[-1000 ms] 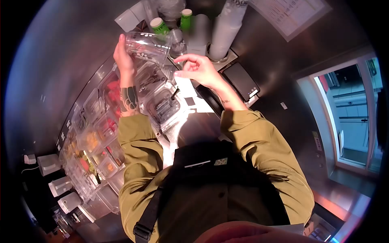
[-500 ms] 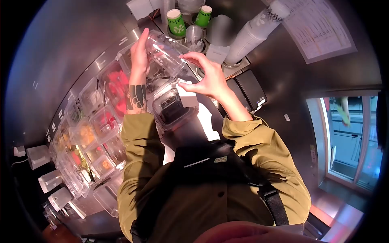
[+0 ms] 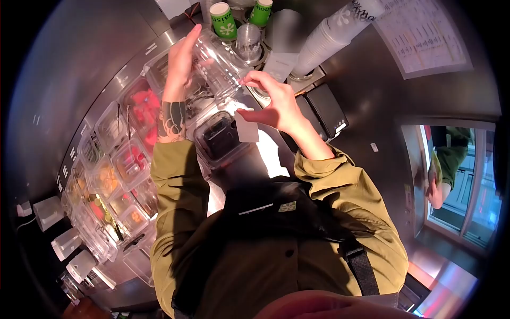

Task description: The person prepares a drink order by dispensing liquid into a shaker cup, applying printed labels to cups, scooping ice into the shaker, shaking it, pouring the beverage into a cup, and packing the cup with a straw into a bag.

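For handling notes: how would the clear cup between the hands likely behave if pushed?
The cup looks thin-walled, so probably light and easily squeezed. Its round side suggests rolling if laid down. Its glossy surface may be slippery.

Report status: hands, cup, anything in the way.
Left hand holding clear cup, tilted. Right hand open at cup's other end, contact unclear. White slip by right thumb, grip unclear. Nothing visibly blocking the cup.

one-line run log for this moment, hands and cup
left hand: holds clear cup, tilted; right hand: spread beside cup, contact unclear; white slip: near right thumb
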### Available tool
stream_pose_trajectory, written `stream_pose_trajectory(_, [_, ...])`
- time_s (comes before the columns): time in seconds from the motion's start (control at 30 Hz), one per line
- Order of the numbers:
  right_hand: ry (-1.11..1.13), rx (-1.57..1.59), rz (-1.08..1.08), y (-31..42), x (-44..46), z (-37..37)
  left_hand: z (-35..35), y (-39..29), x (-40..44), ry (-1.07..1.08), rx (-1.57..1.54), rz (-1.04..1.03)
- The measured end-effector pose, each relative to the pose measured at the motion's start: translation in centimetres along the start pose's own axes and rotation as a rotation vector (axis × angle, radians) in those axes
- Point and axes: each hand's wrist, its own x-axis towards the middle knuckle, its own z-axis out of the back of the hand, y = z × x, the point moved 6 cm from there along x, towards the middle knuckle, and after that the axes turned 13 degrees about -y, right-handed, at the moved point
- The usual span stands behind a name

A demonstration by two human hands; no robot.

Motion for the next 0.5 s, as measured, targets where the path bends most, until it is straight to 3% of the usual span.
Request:
stream_pose_trajectory(0.07, [-0.031,0.014,-0.030,-0.2,-0.2,0.1,0.3,-1.3,-0.6,-0.023,0.017,-0.055])
stream_pose_trajectory(0.17, [-0.083,0.012,-0.028,0.4,-0.5,0.8,2.1,-3.1,-0.3,-0.235,-0.383,-0.201])
stream_pose_trajectory(0.3, [-0.114,0.169,-0.102,-0.1,-0.4,2.4,5.5,-1.9,0.7,-0.231,-0.673,-0.002])
stream_pose_trajectory(0.33, [-0.098,0.255,-0.148,0.0,0.2,2.8,5.6,-0.6,0.9,-0.038,-0.882,0.272])
stream_pose_trajectory(0.43, [-0.106,0.471,-0.220,-0.4,1.9,3.9,4.4,-0.5,-2.9,0.832,-1.115,0.238])
stream_pose_trajectory(0.5, [-0.107,0.605,-0.257,-1.7,2.7,3.9,3.7,0.4,-3.6,0.828,-0.947,0.142])
